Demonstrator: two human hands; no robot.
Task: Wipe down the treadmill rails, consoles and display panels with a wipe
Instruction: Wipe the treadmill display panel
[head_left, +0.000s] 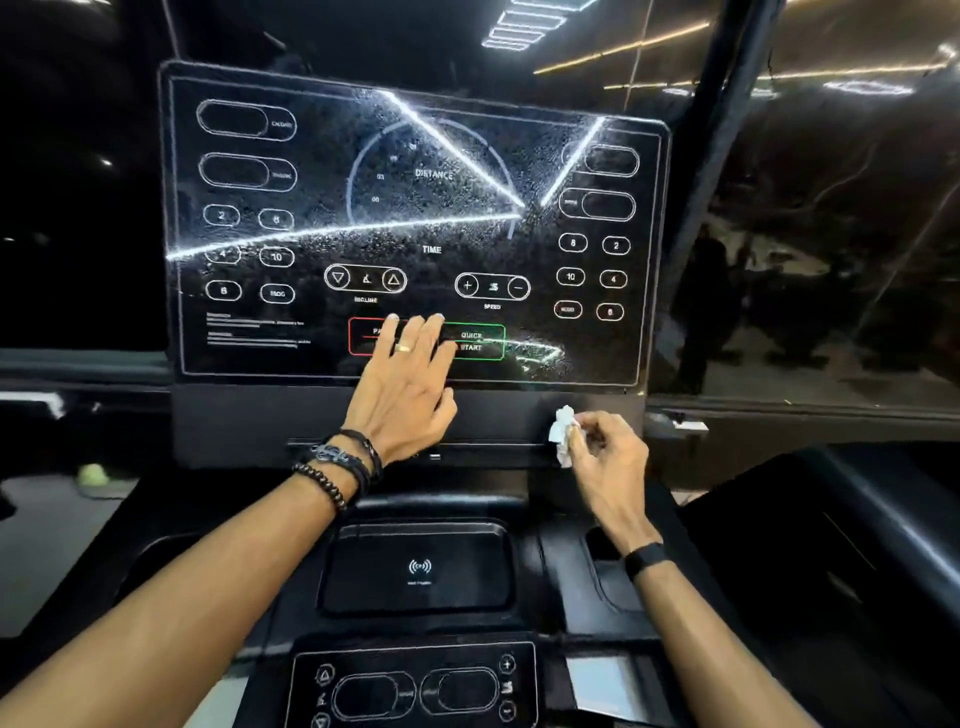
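The treadmill's black glossy display panel faces me, printed with white button outlines and speckled with droplets or dust. My left hand lies flat with straight, spread fingers on the panel's lower middle, over the red and green buttons. My right hand pinches a crumpled white wipe against the dark ledge just below the panel's lower right corner. Below them sits the console tray with a wireless symbol, and a lower control panel with oval buttons.
A black handrail or side housing runs along the right. A dark upright post stands behind the panel's right edge. A window reflects ceiling lights beyond. A pale floor with a green ball shows at the left.
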